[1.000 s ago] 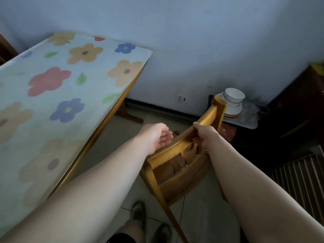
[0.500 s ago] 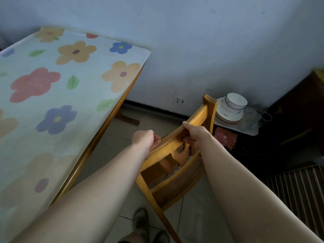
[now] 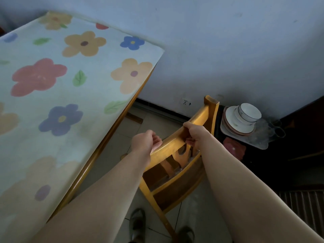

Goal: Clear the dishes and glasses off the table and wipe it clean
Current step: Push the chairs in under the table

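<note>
Two bare hands are grasping the curved top rail of a yellow wooden chair [image 3: 172,146]. The right hand [image 3: 194,134] is wrapping the rail near its middle, and the left hand [image 3: 145,142] is curling its fingers round the rail's near end. The chair is standing on the pale tiled floor [image 3: 112,155] between the wooden desk with the flower-print cover [image 3: 73,106] and a dark low cabinet [image 3: 280,163].

No dishes are showing on the visible part of the desk. A stack of white plates and bowls [image 3: 245,116] is sitting on a pale tray [image 3: 261,145] on the cabinet, just beside the chair's far post, with some clear glasses [image 3: 270,130] next to it.

The chair is looking stiff and fairly heavy, so taking the rail with both hands is probably the soundest hold. The stacked china and glass are likely fragile and slippery, and a swinging chair post could be knocking them. The desk's wooden edge is crowding the left side, and the person's dark shoes [image 3: 137,223] are standing near the chair legs.
</note>
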Demonstrator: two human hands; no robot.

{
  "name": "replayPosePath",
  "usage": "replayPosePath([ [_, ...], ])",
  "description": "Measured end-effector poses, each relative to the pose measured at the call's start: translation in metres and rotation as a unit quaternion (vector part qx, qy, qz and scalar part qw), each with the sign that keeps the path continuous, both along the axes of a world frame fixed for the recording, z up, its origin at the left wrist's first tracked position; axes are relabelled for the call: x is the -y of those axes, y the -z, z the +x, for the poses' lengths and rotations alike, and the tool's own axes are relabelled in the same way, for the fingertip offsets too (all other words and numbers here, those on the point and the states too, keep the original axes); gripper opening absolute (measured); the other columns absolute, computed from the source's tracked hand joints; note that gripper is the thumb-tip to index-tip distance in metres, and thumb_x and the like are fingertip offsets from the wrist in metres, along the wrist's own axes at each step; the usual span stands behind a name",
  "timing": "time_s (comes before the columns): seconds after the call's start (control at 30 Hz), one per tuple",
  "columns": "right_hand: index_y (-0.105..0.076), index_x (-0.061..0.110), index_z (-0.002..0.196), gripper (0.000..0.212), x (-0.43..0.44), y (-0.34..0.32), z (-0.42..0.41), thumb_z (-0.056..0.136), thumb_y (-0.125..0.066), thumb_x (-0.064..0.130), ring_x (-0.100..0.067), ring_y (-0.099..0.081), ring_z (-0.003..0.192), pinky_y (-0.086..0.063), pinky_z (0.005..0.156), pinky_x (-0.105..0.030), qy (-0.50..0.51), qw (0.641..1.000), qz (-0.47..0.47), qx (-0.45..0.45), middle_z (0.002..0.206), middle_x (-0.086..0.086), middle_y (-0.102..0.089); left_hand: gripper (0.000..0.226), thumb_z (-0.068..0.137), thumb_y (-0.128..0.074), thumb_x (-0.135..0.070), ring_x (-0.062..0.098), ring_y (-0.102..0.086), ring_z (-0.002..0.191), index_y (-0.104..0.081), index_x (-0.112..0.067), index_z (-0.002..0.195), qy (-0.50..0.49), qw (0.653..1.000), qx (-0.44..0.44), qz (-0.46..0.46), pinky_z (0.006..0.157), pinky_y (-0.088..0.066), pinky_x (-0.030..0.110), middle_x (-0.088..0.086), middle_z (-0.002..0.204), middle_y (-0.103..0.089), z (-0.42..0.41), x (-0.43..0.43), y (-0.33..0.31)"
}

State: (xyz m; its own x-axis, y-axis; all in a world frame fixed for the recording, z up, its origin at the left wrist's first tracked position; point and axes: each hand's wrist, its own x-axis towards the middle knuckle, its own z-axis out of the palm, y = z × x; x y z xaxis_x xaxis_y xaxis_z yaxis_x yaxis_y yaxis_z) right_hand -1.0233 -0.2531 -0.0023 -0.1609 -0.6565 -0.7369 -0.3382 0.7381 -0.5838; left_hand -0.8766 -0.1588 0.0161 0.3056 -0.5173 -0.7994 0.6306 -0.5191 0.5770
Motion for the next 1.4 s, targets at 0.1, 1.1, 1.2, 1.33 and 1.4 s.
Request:
replayPosePath([
  [0.1,-0.044,0.007,0.105,0.042,0.007,0.000,0.005,0.088,-0.064,0.039,-0.021,-0.059,0.084,-0.055,0.088,-0.033,-0.019,1.000,0.012,0.003,0.096,-0.012,-0.056,0.016,0.096,-0.049,-0.012,0.020,-0.061,0.068,-0.060,-0.003,0.089,0.002,1.000,0.015,-0.004,0.076,-0.055,0.035,0.011,0.075,-0.061,-0.001,-0.005,-0.003],
  [1.1,-0.030,0.012,0.136,0.059,0.038,0.007,0.017,0.088,-0.062,0.025,-0.043,-0.039,0.125,-0.031,0.106,-0.064,0.002,0.995,0.092,0.031,0.104,-0.014,-0.036,0.065,0.087,-0.061,-0.045,0.047,-0.030,0.133,-0.029,-0.026,0.141,-0.311,0.924,-0.213,0.063,0.107,-0.031,0.063,0.020,0.140,-0.034,-0.029,-0.024,0.026],
  [1.2,-0.036,0.011,0.124,0.049,0.038,0.000,0.023,0.084,-0.062,0.020,-0.038,-0.044,0.117,-0.037,0.101,-0.058,-0.022,0.995,0.095,0.001,0.113,-0.014,-0.044,0.064,0.088,-0.061,-0.034,0.050,-0.021,0.137,-0.028,-0.019,0.140,-0.322,0.909,-0.253,0.075,0.109,-0.032,0.060,0.025,0.144,-0.024,-0.019,-0.024,0.024],
  [1.33,-0.034,0.008,0.123,0.046,0.039,-0.003,0.028,0.084,-0.058,0.012,-0.038,-0.042,0.113,-0.037,0.102,-0.055,-0.016,0.995,0.094,-0.038,0.110,-0.018,-0.040,0.045,0.092,-0.059,-0.028,0.042,-0.034,0.132,-0.036,-0.012,0.128,-0.281,0.924,-0.247,0.081,0.111,-0.032,0.050,0.021,0.138,-0.038,-0.013,-0.029,0.016],
  [1.4,-0.032,0.008,0.117,0.043,0.038,-0.006,0.029,0.084,-0.059,0.010,-0.036,-0.043,0.106,-0.039,0.099,-0.053,0.000,0.995,0.092,-0.043,0.104,-0.017,-0.039,0.035,0.095,-0.055,-0.026,0.035,-0.041,0.124,-0.038,-0.011,0.122,-0.249,0.941,-0.215,0.078,0.109,-0.033,0.043,0.016,0.131,-0.045,-0.013,-0.031,0.013],
])
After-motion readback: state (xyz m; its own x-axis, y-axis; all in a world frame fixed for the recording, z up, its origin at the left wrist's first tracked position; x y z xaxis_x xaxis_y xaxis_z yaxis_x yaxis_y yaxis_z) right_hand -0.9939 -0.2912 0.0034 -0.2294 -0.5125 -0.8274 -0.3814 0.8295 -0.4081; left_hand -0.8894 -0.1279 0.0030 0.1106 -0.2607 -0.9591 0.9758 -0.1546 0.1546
